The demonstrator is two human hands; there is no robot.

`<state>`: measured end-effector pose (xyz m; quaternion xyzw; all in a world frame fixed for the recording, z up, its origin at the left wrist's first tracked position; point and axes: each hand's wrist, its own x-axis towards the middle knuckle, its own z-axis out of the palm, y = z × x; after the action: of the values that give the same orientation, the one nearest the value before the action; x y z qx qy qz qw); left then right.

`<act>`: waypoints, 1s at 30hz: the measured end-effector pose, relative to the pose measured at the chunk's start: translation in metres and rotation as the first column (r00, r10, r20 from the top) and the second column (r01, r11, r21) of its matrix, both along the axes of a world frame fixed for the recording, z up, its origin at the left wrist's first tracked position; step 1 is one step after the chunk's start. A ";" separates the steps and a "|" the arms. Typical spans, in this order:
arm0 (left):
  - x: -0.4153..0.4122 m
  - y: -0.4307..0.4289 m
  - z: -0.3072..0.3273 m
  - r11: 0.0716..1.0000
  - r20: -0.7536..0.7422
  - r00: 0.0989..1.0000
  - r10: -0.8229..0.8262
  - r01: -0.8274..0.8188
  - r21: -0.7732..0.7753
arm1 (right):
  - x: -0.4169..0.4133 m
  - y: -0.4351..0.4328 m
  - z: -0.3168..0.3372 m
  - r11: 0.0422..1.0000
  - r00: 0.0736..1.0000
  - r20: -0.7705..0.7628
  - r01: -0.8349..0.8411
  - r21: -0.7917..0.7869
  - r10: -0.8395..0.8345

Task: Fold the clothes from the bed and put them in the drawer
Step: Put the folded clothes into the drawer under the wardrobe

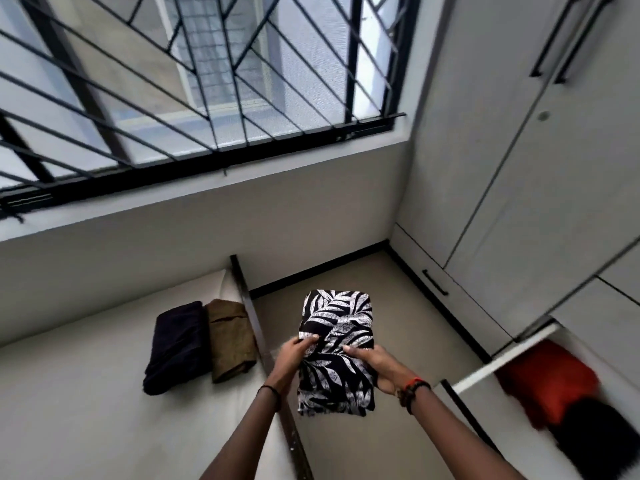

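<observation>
Your left grip (pixel 294 355) and right grip (pixel 372 367) are both closed on the folded leaf-print garment (pixel 337 327), thumbs on top and fingers underneath, one at each long edge. You hold it flat in the air above the floor (pixel 329 271), between the bed (pixel 86 393) and the open drawer (pixel 502 358) on your right.

Judging by this, the folding of this piece is done and you are on the carry. The drawer already holds a red garment (pixel 550 379) and a black garment (pixel 602 438), though that corner is blurred and I cannot tell how much room is left. On the bed a dark folded garment (pixel 178 344) and an olive folded garment (pixel 230 337) lie side by side, touching, near the bed's edge.

Next, swing the bundle right and lower it into the drawer level, so the fold does not slip open. Keep both thumbs pressing until it rests on something. Then go back for the two on the bed.
</observation>
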<state>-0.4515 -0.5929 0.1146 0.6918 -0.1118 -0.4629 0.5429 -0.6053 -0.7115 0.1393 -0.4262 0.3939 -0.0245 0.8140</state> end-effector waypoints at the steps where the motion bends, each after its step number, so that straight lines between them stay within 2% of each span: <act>1: -0.007 -0.010 0.007 0.999 -0.002 0.999 -0.032 0.032 -0.009 | -0.011 -0.005 0.003 0.999 0.999 0.003 0.037 -0.012 -0.037; 4: -0.027 -0.032 0.023 0.996 -0.009 0.997 -0.075 0.075 -0.050 | -0.036 -0.015 0.012 0.994 0.995 0.009 0.102 -0.040 -0.101; 7: -0.048 -0.051 0.033 0.979 -0.039 0.980 -0.195 0.192 -0.076 | -0.067 -0.021 0.020 0.982 0.984 0.008 0.177 -0.065 -0.176; 14: -0.101 -0.095 0.030 0.891 0.035 0.893 -0.449 0.451 -0.049 | -0.146 -0.026 0.027 0.917 0.920 -0.003 0.390 -0.088 -0.392; 17: -0.132 -0.111 0.033 0.850 0.017 0.851 -0.524 0.524 -0.043 | -0.182 -0.025 0.027 0.884 0.888 -0.007 0.457 -0.103 -0.460; 25: -0.253 -0.150 0.046 0.696 -0.035 0.695 -0.718 0.714 -0.083 | -0.298 -0.024 0.016 0.725 0.727 -0.017 0.683 -0.085 -0.687; 28: -0.307 -0.168 0.039 0.623 -0.032 0.622 -0.782 0.781 -0.037 | -0.354 -0.029 0.010 0.673 0.672 -0.048 0.737 -0.056 -0.739; 30: -0.331 -0.176 0.037 0.616 -0.028 0.616 -0.788 0.787 -0.016 | -0.378 -0.033 0.003 0.652 0.649 -0.072 0.757 -0.041 -0.758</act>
<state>-0.7826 -0.7694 0.1515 0.5647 -0.3954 -0.6648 0.2877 -0.9831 -0.7447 0.1423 -0.2265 0.5691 -0.3456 0.7109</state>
